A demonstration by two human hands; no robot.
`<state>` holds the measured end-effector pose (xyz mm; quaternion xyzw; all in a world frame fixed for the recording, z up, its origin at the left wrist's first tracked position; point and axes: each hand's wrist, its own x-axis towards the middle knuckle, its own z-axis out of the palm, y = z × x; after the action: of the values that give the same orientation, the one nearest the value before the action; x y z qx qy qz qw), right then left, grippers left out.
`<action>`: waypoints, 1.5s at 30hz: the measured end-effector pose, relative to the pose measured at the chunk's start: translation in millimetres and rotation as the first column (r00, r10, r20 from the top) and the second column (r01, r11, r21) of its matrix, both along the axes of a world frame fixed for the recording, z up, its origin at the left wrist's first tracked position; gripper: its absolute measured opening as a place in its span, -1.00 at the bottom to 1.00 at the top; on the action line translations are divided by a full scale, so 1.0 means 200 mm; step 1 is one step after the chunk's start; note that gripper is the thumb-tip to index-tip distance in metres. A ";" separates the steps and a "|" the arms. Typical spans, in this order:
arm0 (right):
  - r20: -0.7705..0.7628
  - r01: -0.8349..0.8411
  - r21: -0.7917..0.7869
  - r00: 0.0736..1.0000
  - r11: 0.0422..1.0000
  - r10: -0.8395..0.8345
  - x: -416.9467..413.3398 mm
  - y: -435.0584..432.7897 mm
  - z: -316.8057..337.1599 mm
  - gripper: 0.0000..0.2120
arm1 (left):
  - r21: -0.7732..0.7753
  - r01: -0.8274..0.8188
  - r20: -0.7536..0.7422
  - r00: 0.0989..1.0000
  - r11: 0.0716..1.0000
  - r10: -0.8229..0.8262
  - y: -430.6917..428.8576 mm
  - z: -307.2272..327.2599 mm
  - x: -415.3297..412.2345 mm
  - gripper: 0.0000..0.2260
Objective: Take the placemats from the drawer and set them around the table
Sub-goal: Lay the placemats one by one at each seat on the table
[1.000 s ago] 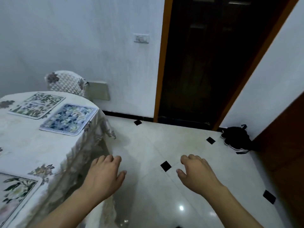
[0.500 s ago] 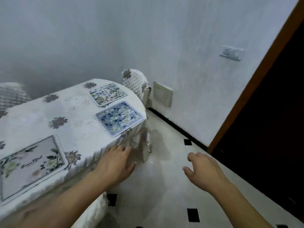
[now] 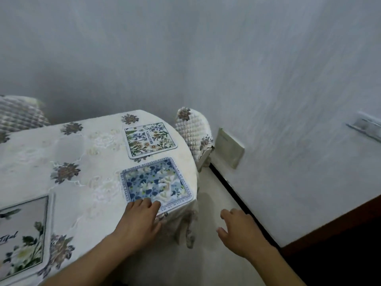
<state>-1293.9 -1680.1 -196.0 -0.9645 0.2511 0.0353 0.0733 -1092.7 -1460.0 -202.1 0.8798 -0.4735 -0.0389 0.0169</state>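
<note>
Three placemats lie on the table [image 3: 86, 203] with its white flowered cloth. A blue floral placemat [image 3: 156, 183] sits at the near right edge, its corner hanging slightly over the rim. Behind it lies a green-and-white floral placemat [image 3: 150, 139]. A grey floral placemat [image 3: 22, 234] is at the lower left. My left hand [image 3: 138, 220] rests palm down on the table, fingertips touching the blue placemat's near edge. My right hand [image 3: 239, 231] hovers over the floor to the right, fingers spread and empty.
A chair with a quilted cover [image 3: 194, 134] stands behind the table by the wall, another chair back [image 3: 18, 113] at the far left. A beige wall plate [image 3: 228, 149] and a switch [image 3: 365, 125] are on the white wall. A dark doorway [image 3: 340, 244] is at the right.
The view has swung left from the doorway to the table. My left hand has moved from the table's edge onto the cloth and now touches the blue placemat.
</note>
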 end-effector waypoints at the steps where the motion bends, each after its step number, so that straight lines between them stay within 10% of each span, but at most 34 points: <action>1: -0.015 -0.029 0.000 0.999 1.000 0.029 0.08 -0.07 -0.02 -0.68 | -0.010 -0.010 -0.003 1.000 1.000 0.010 -0.04 -0.01 0.06 -0.60; 13: -0.033 -0.484 0.085 0.872 0.871 0.488 1.21 -0.57 -0.33 -0.68 | 0.064 -0.339 -0.017 0.940 0.939 0.341 -0.35 -0.24 0.54 -0.53; 24: -0.243 -0.562 0.382 0.705 0.734 0.666 1.72 -0.78 -0.72 -0.62 | 0.274 -0.685 -0.206 0.644 0.675 0.737 -0.51 -0.63 0.74 -0.46; 31: -0.181 -0.070 0.536 0.964 0.841 0.195 1.77 -0.71 -0.87 -0.64 | 0.269 -0.879 -0.374 0.281 0.393 0.884 -0.48 -0.83 0.80 -0.55; 37: -0.276 0.327 0.632 0.942 0.703 -0.190 1.78 -0.67 -0.91 -0.71 | 0.227 -0.958 -0.481 0.049 0.178 0.875 -0.42 -0.88 0.91 -0.61; 45: -0.176 0.304 0.609 0.952 0.733 -0.249 1.75 -0.60 -0.86 -0.84 | 0.182 -0.946 -0.603 0.107 0.267 0.791 -0.25 -0.87 1.01 -0.85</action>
<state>-943.3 -1799.3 -368.9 -0.8337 0.3681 0.1454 0.3852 -890.6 -1510.2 -375.5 0.9114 0.1740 -0.2313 0.2924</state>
